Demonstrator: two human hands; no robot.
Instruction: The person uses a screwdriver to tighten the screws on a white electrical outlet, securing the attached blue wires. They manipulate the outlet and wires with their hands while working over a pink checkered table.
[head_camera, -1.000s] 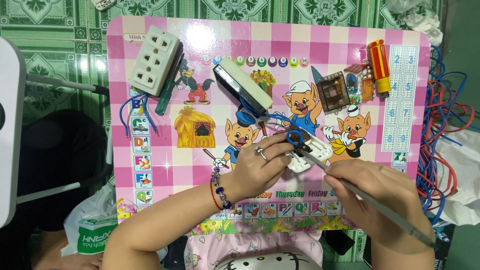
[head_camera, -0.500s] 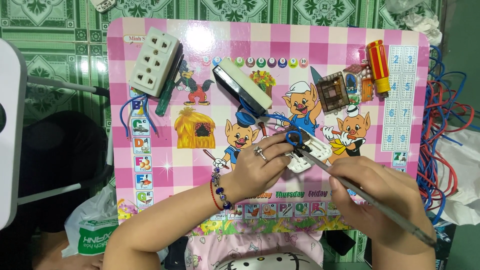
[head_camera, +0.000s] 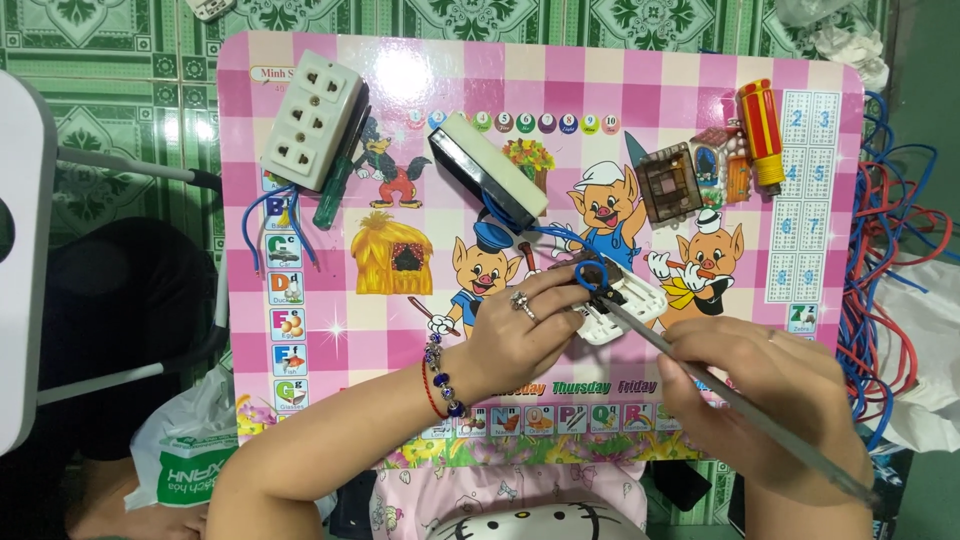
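We pin the small white socket part (head_camera: 622, 308) to the pink counter (head_camera: 330, 300) with our left hand (head_camera: 520, 340) clamped on it — right hand (head_camera: 770, 400) closed around the screwdriver (head_camera: 730, 400), tip kept square in the screw.

**Printed board and one bag**

A pink-and-white checked picture board (head_camera: 300, 420) with cartoon animals, a column of small picture squares on its left and a pale number grid (head_camera: 808, 200) on its right fills the middle. A white plastic bag (head_camera: 180, 455) with green lettering lies at lower left.
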